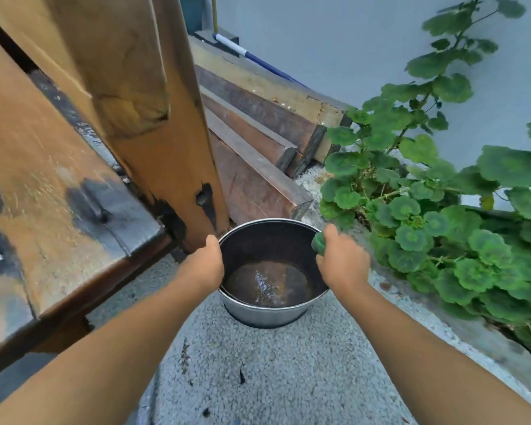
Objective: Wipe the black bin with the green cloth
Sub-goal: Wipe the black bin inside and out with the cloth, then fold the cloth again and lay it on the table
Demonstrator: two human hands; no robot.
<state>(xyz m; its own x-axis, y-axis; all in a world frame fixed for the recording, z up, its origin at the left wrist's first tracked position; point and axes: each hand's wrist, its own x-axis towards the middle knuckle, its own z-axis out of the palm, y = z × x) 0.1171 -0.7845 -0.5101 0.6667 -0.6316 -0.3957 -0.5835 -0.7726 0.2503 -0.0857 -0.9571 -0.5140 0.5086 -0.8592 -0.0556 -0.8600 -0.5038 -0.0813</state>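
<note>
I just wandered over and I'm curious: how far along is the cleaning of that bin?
Early on, it seems. Done: the green cloth is bunched in the right hand at the bin's rim. In hand: the left hand grips the opposite rim, steadying it. Left: the wiping itself; the bin's bottom looks rusty brown with a wet glint, and nothing inside looks cleaned.

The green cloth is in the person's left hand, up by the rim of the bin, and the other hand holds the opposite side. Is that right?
Not quite. The green cloth is in the right hand, not the left. The head view shows it bunched there by the rim of the bin, while the left hand holds the opposite side.
</note>
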